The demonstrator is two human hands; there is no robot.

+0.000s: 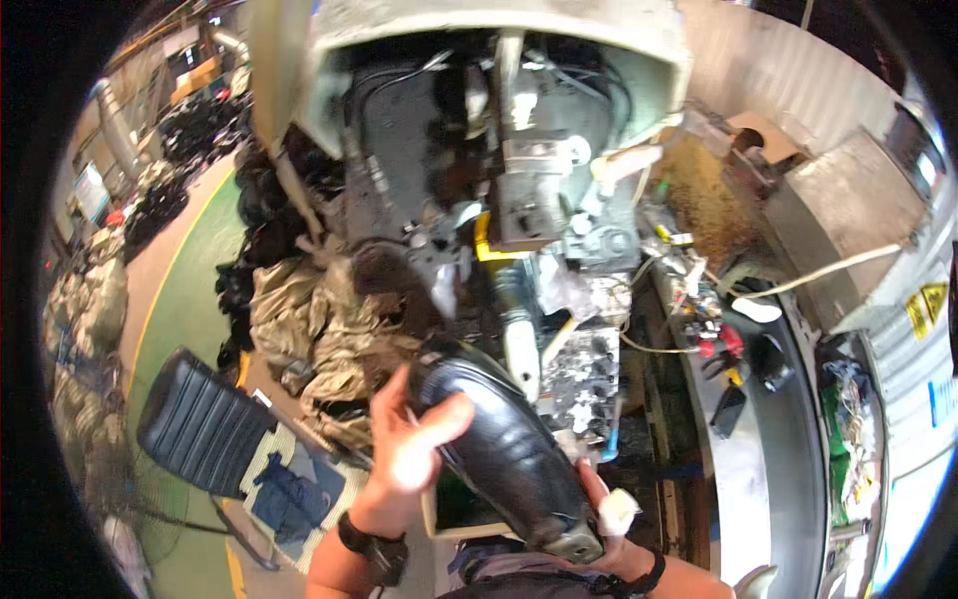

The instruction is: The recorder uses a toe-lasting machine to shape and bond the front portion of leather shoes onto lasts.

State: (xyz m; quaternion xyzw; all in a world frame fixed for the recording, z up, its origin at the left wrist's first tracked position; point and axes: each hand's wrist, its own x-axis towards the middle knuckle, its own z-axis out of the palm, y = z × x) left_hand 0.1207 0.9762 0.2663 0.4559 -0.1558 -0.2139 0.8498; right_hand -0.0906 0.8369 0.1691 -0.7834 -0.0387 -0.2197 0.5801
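Note:
A long, glossy black boot-shaped piece [504,434] with a seam along its side slants across in front of me. Its lower end is greyish and has a small hole. My left hand [409,439] is closed on the upper left side, thumb laid over the surface and other fingers partly hidden behind. Around the lower right end my right hand [607,514] is closed too, with something white [620,510] at its thumb or finger. Just beyond the piece stands a machine [529,195] with a yellow-edged part and a pale lever-like arm [522,354].
Crumpled tan sacking [309,319] lies left of the machine. A black ribbed chair back [205,419] and a seat with blue cloth [291,499] stand nearer on the left. At right, a bench [743,464] carries red-handled pliers [720,344] and a dark phone-like slab [728,410].

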